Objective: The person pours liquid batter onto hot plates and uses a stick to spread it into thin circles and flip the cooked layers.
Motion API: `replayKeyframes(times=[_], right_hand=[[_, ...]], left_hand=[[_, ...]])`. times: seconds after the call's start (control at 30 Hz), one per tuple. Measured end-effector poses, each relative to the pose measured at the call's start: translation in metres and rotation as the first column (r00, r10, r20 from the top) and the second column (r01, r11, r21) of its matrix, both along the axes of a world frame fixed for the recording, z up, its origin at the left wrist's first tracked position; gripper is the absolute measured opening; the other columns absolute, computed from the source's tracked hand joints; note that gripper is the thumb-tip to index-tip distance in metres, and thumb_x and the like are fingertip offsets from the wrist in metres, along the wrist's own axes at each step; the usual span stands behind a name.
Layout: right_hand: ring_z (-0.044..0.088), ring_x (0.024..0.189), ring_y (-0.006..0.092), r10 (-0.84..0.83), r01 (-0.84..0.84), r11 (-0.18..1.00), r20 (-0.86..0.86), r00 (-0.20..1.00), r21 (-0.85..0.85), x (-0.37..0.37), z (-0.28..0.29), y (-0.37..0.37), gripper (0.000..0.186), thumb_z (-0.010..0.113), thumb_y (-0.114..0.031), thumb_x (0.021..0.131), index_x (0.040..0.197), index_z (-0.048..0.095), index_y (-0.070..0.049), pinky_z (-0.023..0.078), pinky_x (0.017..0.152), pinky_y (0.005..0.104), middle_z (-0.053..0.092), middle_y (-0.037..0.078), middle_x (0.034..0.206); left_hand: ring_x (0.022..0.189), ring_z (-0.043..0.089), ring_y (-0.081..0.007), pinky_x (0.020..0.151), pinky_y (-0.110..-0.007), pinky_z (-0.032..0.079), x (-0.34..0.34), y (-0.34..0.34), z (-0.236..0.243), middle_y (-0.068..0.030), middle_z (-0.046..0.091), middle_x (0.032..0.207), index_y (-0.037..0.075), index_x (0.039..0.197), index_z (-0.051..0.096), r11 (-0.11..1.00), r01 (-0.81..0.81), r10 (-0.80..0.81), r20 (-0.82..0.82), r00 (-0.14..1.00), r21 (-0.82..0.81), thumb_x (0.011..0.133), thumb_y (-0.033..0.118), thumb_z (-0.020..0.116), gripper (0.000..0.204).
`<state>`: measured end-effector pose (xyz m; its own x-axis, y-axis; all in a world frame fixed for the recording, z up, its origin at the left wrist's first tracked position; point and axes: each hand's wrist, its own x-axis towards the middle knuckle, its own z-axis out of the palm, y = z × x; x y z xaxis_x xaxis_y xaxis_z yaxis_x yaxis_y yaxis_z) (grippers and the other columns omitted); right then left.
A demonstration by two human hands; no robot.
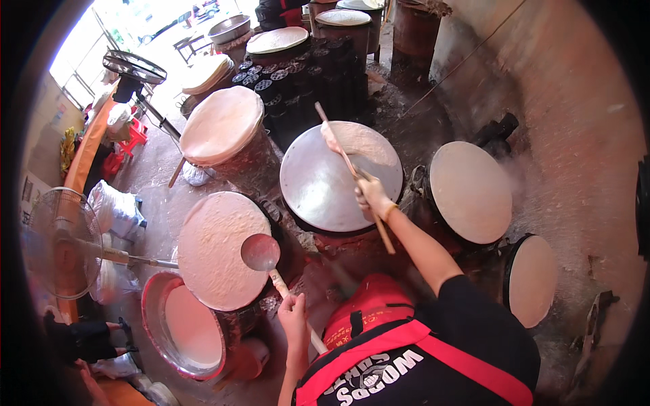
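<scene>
My left hand [292,312] is closed around the long pale handle of a ladle [260,252]. The ladle's round bowl hangs over the near edge of a round griddle covered with pale, bumpy batter [220,254]. In my right hand [372,195], closed and with a yellow band at the wrist, is a long wooden spreader [344,157]. Its far end, with a pale flat piece, lies over the shiny round griddle [318,183] in front of me. A patch of wet batter [365,141] covers that griddle's far right part.
A red-rimmed tub of pale liquid [193,328] stands at the lower left. Batter-covered griddles [470,193] [533,281] are on the right, another [222,126] at the far left. Black perforated coal briquettes [318,81] are stacked behind. Two fans [64,233] [134,66] stand left.
</scene>
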<state>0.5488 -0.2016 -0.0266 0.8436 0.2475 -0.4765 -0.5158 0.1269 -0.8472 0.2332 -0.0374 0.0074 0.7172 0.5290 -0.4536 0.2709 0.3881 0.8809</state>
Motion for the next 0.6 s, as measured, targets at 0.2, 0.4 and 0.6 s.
replayKeyframes(times=[0.2,0.4,0.6], right_hand=[[0.029,0.035,0.0068,-0.247,0.248,0.967,0.024,0.969,-0.055,-0.063,-0.019,-0.069,0.041,0.047,-0.016,0.095,0.132,0.051,-0.034,0.025,0.032,0.0246,0.039,-0.004,0.057],[0.028,0.036,0.0063,-0.082,0.081,0.994,-0.012,0.997,-0.072,-0.028,-0.009,-0.018,0.030,0.049,-0.025,0.097,0.126,0.056,-0.026,0.025,0.033,0.0252,0.038,-0.004,0.057],[0.031,0.038,0.0063,0.343,-0.346,0.935,-0.047,0.938,-0.081,-0.019,0.025,-0.035,0.036,0.050,-0.027,0.096,0.132,0.051,-0.023,0.027,0.034,0.0238,0.038,-0.004,0.058]], left_hand=[[0.047,0.028,-0.0031,0.042,-0.020,0.023,-0.005,0.014,-0.006,0.0061,0.034,0.057,0.013,0.065,0.042,0.978,-0.014,0.018,0.015,1.000,-0.206,0.096,0.027,0.053,0.036],[0.048,0.035,-0.0066,0.042,-0.021,0.028,0.003,-0.002,-0.004,0.0010,0.042,0.060,0.009,0.073,0.047,0.974,-0.061,0.064,0.005,0.998,-0.220,0.100,0.041,0.037,0.044],[0.050,0.040,-0.0081,0.042,-0.022,0.033,0.016,-0.035,-0.017,-0.0029,0.048,0.064,0.005,0.077,0.049,0.964,-0.175,0.188,0.045,0.981,-0.200,0.101,0.043,0.032,0.048]])
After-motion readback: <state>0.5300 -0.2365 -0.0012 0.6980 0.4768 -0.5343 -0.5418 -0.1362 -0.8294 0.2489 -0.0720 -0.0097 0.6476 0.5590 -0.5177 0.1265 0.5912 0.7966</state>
